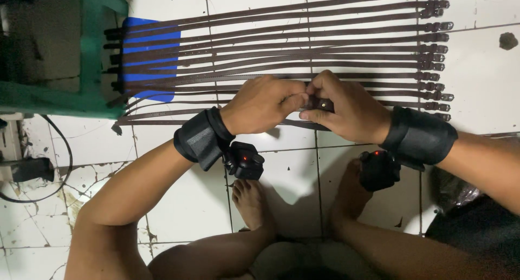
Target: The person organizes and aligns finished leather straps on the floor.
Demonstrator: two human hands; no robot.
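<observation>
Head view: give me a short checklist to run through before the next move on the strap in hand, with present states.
1. Both hands on one dark strap: ok.
2. Left hand pinching it: ok.
3. Right hand fingers at the small buckle piece: ok.
4. Buckle fastened: cannot tell, fingers hide it.
5. Row of straps lying parallel on the tiled floor: ok.
6. Strap ends resting on the blue sheet: ok.
</observation>
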